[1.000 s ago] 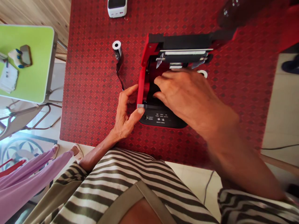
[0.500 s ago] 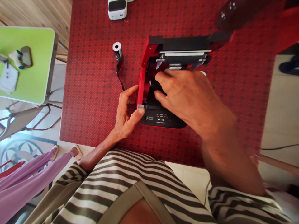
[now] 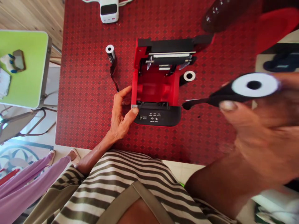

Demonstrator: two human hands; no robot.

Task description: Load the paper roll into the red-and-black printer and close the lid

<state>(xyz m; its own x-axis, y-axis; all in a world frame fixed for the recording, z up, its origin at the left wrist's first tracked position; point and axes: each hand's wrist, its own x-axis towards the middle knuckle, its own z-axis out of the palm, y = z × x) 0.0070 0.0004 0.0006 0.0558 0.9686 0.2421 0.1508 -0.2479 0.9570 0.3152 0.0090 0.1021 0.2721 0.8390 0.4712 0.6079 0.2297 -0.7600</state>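
Note:
A red and black printer [image 3: 157, 119] stands with its lid [image 3: 171, 45] raised, and its red inner bay [image 3: 153, 88] holds no roll. My left hand [image 3: 121, 116] grips the printer's front left corner, thumb on top and fingers along the side. Off to the right, my right hand [image 3: 263, 137] holds a black paper roll [image 3: 255, 85] with a white end face and a dark core. A loose black strip trails from it toward the printer. Its far fingers are partly hidden and blurred.
A second black roll [image 3: 188, 76] lies against the printer's right side. A smaller roll [image 3: 109, 49] with a trailing strip is on the left. A white device [image 3: 109, 12] and a dark bottle [image 3: 217, 18] stand at the back. A green table [image 3: 25, 90] and another person's legs [image 3: 30, 180] are to the left.
My right hand has come out of the printer's bay and moved far right, carrying the black paper roll. My left hand keeps its grip on the corner. The view has shifted slightly.

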